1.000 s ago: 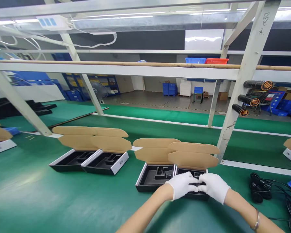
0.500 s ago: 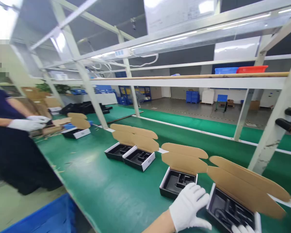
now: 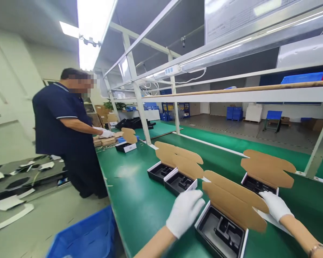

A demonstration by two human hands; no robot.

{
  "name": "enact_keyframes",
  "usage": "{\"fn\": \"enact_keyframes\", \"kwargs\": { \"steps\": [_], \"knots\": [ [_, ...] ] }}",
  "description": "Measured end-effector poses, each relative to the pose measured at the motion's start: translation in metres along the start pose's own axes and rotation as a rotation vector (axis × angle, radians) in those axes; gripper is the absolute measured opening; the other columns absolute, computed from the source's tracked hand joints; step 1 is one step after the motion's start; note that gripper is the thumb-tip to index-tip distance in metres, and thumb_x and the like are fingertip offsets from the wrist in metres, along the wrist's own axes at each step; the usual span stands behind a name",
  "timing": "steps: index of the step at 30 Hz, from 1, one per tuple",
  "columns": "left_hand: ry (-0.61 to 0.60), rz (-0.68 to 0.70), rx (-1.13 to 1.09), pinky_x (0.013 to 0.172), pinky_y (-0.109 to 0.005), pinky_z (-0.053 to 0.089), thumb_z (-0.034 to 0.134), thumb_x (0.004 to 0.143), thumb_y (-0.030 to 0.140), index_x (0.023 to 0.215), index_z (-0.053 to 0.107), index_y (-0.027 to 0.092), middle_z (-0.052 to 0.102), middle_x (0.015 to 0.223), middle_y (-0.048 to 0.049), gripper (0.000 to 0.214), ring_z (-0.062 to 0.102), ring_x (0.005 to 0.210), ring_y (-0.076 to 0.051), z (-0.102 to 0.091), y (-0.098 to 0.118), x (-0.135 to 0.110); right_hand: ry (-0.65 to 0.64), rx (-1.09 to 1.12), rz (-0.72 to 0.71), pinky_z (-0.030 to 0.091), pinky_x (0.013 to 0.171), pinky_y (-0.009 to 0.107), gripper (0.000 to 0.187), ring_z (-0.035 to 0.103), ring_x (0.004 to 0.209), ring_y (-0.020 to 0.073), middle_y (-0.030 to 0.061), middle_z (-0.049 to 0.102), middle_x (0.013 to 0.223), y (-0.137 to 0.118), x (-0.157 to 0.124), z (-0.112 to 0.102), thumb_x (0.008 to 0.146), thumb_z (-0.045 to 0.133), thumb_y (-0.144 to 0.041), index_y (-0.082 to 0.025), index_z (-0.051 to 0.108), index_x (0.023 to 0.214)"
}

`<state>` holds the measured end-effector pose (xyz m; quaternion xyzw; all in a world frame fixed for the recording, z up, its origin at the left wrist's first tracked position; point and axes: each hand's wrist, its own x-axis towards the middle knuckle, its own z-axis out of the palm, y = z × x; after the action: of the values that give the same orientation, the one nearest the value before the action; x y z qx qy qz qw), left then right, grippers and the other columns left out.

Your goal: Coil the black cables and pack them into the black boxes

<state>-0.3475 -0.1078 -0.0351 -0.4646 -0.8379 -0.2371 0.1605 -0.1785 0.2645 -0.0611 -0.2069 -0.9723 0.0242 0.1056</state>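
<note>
A ceiling light (image 3: 95, 21) glares overhead (the green tabletop (image 3: 134, 193) catches sheen).

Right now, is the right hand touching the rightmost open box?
Cannot tell. In the head view, the right hand overlaps the near side of the rightmost open box, hiding any contact or gap.

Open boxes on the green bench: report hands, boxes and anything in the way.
Left hand open, beside nearest box. Right hand at right-hand box, grip unclear. Both boxes open, black inside. Nearest box's raised lid between hands in view.
</note>
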Motion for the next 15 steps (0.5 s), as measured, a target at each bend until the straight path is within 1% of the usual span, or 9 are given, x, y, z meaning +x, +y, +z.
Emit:
{"fn": "enact_keyframes", "kwargs": {
  "steps": [2, 4, 6, 8, 9, 10, 12, 13, 15],
  "knots": [
    [0.081, -0.189, 0.074, 0.105, -0.046, 0.039, 0.03, 0.099, 0.041, 0.128, 0.056, 0.018, 0.063, 0.129, -0.0144, 0.046, 0.056, 0.12, -0.03, -0.014, -0.059, 0.027, 0.015, 0.005, 0.004, 0.048, 0.088, 0.038, 0.032, 0.067, 0.101, 0.0289, 0.0145, 0.073, 0.104, 0.009, 0.025, -0.004, 0.09, 0.045, -0.019, -0.017, 0.072, 0.107],
    [0.056, -0.31, 0.118, 0.109, -0.044, 0.036, 0.036, 0.096, 0.042, 0.13, 0.056, 0.013, 0.059, 0.136, -0.0166, 0.048, 0.05, 0.128, -0.031, -0.022, -0.115, 0.047, 0.1, 0.011, 0.07, 0.047, 0.091, 0.042, 0.036, 0.065, 0.105, 0.0306, 0.0163, 0.071, 0.11, 0.016, 0.025, -0.014, 0.093, 0.041, -0.023, -0.014, 0.069, 0.113],
    [-0.048, -0.42, 0.14, 0.099, -0.043, 0.046, 0.042, 0.093, 0.041, 0.127, 0.06, 0.014, 0.067, 0.125, -0.0156, 0.047, 0.061, 0.115, -0.032, -0.022, -0.159, 0.058, 0.362, 0.067, 0.16, 0.047, 0.092, 0.043, 0.038, 0.064, 0.107, 0.0299, 0.0159, 0.069, 0.114, 0.013, 0.0, -0.027, 0.097, 0.035, -0.028, -0.014, 0.065, 0.116],
    [-0.141, -0.488, 0.162, 0.093, -0.043, 0.049, 0.044, 0.091, 0.037, 0.128, 0.061, 0.018, 0.069, 0.122, -0.0136, 0.045, 0.066, 0.106, -0.032, -0.016, -0.184, 0.059, 0.701, 0.128, 0.099, 0.05, 0.087, 0.041, 0.035, 0.064, 0.102, 0.0273, 0.0132, 0.069, 0.11, -0.007, -0.042, -0.036, 0.098, 0.035, -0.031, -0.017, 0.063, 0.114],
    [-0.173, -0.504, 0.173, 0.093, -0.043, 0.049, 0.043, 0.091, 0.035, 0.13, 0.06, 0.02, 0.068, 0.123, -0.0129, 0.045, 0.067, 0.105, -0.031, -0.013, -0.19, 0.057, 0.841, 0.136, -0.008, 0.051, 0.083, 0.039, 0.03, 0.065, 0.094, 0.0256, 0.0108, 0.07, 0.103, -0.024, -0.066, -0.036, 0.098, 0.038, -0.032, -0.02, 0.063, 0.111],
    [-0.194, -0.51, 0.184, 0.094, -0.042, 0.048, 0.042, 0.091, 0.033, 0.132, 0.058, 0.021, 0.067, 0.125, -0.0126, 0.046, 0.067, 0.106, -0.031, -0.012, -0.191, 0.053, 0.823, 0.124, -0.221, 0.051, 0.079, 0.038, 0.027, 0.066, 0.09, 0.0251, 0.0101, 0.07, 0.099, -0.046, -0.088, -0.032, 0.097, 0.041, -0.03, -0.021, 0.062, 0.111],
    [-0.224, -0.498, 0.198, 0.095, -0.041, 0.048, 0.039, 0.091, 0.031, 0.134, 0.056, 0.022, 0.065, 0.128, -0.0121, 0.047, 0.066, 0.109, -0.03, -0.012, -0.182, 0.045, 0.763, 0.076, -0.383, 0.052, 0.077, 0.032, 0.018, 0.066, 0.082, 0.0205, 0.0015, 0.072, 0.09, -0.095, -0.123, -0.013, 0.093, 0.05, -0.036, -0.029, 0.063, 0.105],
    [-0.235, -0.483, 0.201, 0.096, -0.041, 0.048, 0.037, 0.092, 0.031, 0.135, 0.056, 0.022, 0.065, 0.129, -0.012, 0.048, 0.066, 0.11, -0.03, -0.013, -0.173, 0.039, 0.712, 0.04, -0.438, 0.051, 0.073, 0.029, 0.015, 0.065, 0.075, 0.0182, -0.0007, 0.072, 0.085, -0.12, -0.134, -0.001, 0.091, 0.055, -0.033, -0.029, 0.062, 0.104],
    [-0.262, -0.439, 0.201, 0.096, -0.042, 0.048, 0.032, 0.093, 0.031, 0.136, 0.054, 0.02, 0.063, 0.132, -0.0132, 0.05, 0.066, 0.111, -0.031, -0.016, -0.149, 0.028, 0.551, -0.143, -0.568, 0.048, 0.062, 0.03, 0.021, 0.061, 0.061, 0.017, 0.0012, 0.07, 0.076, -0.158, -0.145, 0.017, 0.087, 0.057, -0.019, -0.019, 0.061, 0.107]
  ]
}}
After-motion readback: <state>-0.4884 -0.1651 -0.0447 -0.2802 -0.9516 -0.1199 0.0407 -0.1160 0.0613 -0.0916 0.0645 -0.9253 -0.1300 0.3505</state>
